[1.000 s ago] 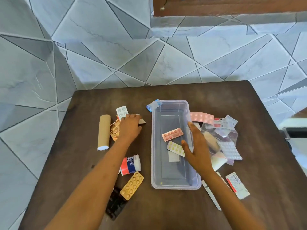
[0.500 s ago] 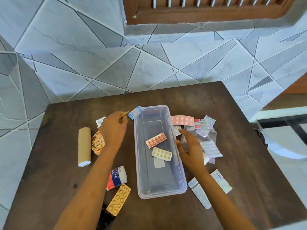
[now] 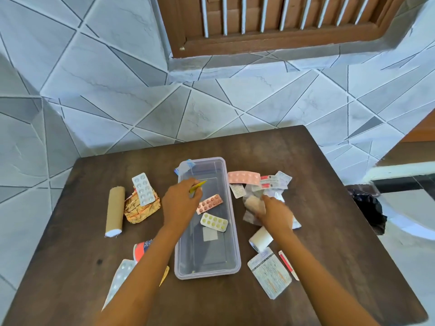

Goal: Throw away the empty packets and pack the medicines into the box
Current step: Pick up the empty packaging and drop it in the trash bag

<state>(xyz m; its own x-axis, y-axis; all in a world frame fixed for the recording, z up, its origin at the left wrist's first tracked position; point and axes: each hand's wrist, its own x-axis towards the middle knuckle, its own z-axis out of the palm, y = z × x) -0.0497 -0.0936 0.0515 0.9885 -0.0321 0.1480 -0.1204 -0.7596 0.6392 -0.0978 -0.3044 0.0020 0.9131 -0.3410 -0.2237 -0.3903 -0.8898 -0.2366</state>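
A clear plastic box [image 3: 231,250] stands mid-table with a pink pill strip [image 3: 209,204] and a yellow pill strip [image 3: 214,222] inside. My left hand [image 3: 181,201] hovers over the box's left rim, shut on a small yellow packet [image 3: 198,186]. My right hand [image 3: 274,214] rests on the pile of clear and foil packets [image 3: 254,203] to the right of the box; whether it grips one I cannot tell. A long pink strip [image 3: 243,177] lies at the pile's far end.
Left of the box lie a cardboard roll [image 3: 114,211], a crumpled gold wrapper [image 3: 141,209], a silver blister [image 3: 143,192] and a tape roll [image 3: 141,249]. A white bandage roll [image 3: 260,238] and a flat packet [image 3: 269,274] lie front right. A black bag [image 3: 369,211] hangs past the table's right edge.
My left hand lifted the small yellow packet from the left heap and carried it right, over the box. My right hand moved from the box's rim onto the packet pile.
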